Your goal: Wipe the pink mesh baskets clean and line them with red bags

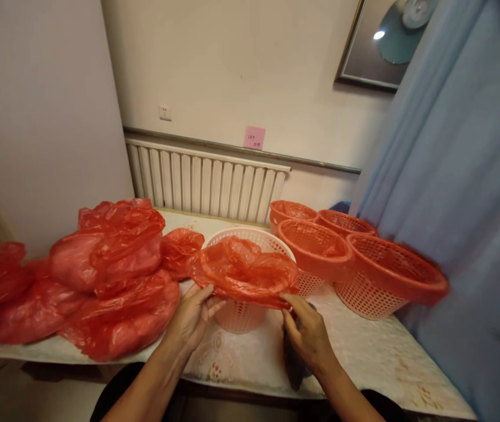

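A thin red plastic bag [245, 272] lies spread over the front of a white perforated basket [238, 316], with its far rim uncovered. My left hand [196, 313] pinches the bag's near left edge between thumb and fingers. At the near right edge, my right hand [306, 328] grips the bag too, its fingers curled. Under that hand a dark object [294, 363] rests on the table; its kind I cannot make out.
Several full red plastic bags [118, 310] are heaped at the left. Several baskets lined with red bags [377, 299] stand at the right, near a blue curtain [465, 205]. A radiator [210, 179] runs along the wall behind the cloth-covered table [346, 357].
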A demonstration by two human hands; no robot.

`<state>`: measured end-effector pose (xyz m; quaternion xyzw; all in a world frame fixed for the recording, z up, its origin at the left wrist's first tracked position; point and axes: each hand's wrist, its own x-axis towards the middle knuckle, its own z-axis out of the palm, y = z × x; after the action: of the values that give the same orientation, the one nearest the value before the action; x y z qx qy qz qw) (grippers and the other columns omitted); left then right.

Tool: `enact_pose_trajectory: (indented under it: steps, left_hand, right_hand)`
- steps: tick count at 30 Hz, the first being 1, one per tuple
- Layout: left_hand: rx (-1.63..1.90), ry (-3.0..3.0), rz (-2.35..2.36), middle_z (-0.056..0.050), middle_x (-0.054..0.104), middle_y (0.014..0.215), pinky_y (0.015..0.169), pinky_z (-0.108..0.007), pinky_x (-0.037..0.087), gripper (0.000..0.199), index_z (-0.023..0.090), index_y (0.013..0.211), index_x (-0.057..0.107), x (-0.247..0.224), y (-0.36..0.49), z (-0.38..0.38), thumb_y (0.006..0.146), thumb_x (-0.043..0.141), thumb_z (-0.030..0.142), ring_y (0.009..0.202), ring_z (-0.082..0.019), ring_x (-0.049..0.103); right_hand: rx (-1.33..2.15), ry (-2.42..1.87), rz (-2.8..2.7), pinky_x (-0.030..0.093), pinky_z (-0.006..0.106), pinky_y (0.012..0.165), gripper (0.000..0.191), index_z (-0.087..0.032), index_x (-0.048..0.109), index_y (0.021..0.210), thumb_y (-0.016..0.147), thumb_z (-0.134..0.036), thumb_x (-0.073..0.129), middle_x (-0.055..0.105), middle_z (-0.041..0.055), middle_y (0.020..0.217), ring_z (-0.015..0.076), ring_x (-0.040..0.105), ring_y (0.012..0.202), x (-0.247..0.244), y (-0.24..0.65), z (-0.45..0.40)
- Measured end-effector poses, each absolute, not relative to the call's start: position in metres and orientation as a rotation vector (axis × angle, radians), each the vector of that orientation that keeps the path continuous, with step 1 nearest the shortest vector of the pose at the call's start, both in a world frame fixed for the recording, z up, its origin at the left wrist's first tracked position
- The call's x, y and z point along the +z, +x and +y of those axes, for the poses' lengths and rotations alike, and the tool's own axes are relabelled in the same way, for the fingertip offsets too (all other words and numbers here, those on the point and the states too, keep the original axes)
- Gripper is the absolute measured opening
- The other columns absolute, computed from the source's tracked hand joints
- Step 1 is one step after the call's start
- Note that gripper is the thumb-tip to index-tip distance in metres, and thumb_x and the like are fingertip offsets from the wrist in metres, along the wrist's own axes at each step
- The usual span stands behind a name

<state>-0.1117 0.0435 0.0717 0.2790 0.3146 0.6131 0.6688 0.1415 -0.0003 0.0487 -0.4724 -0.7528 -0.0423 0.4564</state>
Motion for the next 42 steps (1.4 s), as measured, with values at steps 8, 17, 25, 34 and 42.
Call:
enact_pose_trajectory:
  steps: [8, 17, 25, 34, 42]
  left_hand:
    - [1.35, 0.562, 0.613, -0.007, 0.072, 0.102, 0.077, -0.034, 0.059, 0.024, 0.017, 0.101, 0.063, 0.058, -0.105, 0.028, 0.081, 0.058, 0.004, 0.085, -0.018, 0.07]
    - [1.252, 0.599, 0.552, -0.009, 0.072, 0.109, 0.072, -0.028, 0.055, 0.046, 0.02, 0.122, 0.058, 0.035, -0.092, 0.01, 0.077, 0.066, 0.011, 0.092, -0.022, 0.069]
    - [1.188, 0.59, 0.601, -0.008, 0.074, 0.101, 0.077, -0.03, 0.053, 0.029, 0.017, 0.1, 0.067, 0.024, -0.092, 0.005, 0.072, 0.069, 0.011, 0.082, -0.019, 0.068]
    - [1.288, 0.365, 0.479, -0.001, 0.073, 0.084, 0.077, -0.03, 0.054, 0.021, 0.019, 0.077, 0.064, 0.025, -0.103, 0.021, 0.067, 0.061, 0.001, 0.08, -0.016, 0.067]
    - [1.325, 0.429, 0.416, -0.005, 0.073, 0.099, 0.085, -0.038, 0.054, 0.026, 0.019, 0.094, 0.066, 0.033, -0.115, 0.046, 0.076, 0.053, 0.005, 0.091, -0.019, 0.068]
  right_hand:
    - [0.207, -1.259, -1.339, 0.047, 0.026, 0.063, 0.012, -0.02, 0.063, 0.086, 0.086, -0.028, 0.055, 0.064, 0.0008, 0.075, 0.0147, 0.06, 0.065, 0.025, 0.123, -0.012]
    - [1.299, -0.883, -0.622, 0.053, 0.03, 0.068, 0.04, -0.018, 0.06, 0.085, 0.067, -0.047, 0.079, 0.068, 0.0021, 0.076, 0.0176, 0.066, 0.07, 0.008, 0.08, -0.013]
    - [1.488, -0.467, -0.372, 0.049, 0.039, 0.097, 0.044, -0.027, 0.062, 0.105, 0.066, -0.014, 0.078, 0.07, -0.0007, 0.106, 0.0199, 0.065, 0.104, 0.027, 0.063, -0.005]
    - [1.402, -0.457, -0.283, 0.048, 0.044, 0.099, 0.041, -0.024, 0.064, 0.104, 0.066, -0.009, 0.07, 0.072, 0.0006, 0.106, 0.0221, 0.065, 0.105, 0.028, 0.091, 0.014]
    - [1.278, -0.564, -0.417, 0.055, 0.037, 0.09, 0.038, -0.027, 0.063, 0.092, 0.059, -0.014, 0.075, 0.073, -0.002, 0.094, 0.0199, 0.068, 0.098, 0.035, 0.121, 0.039]
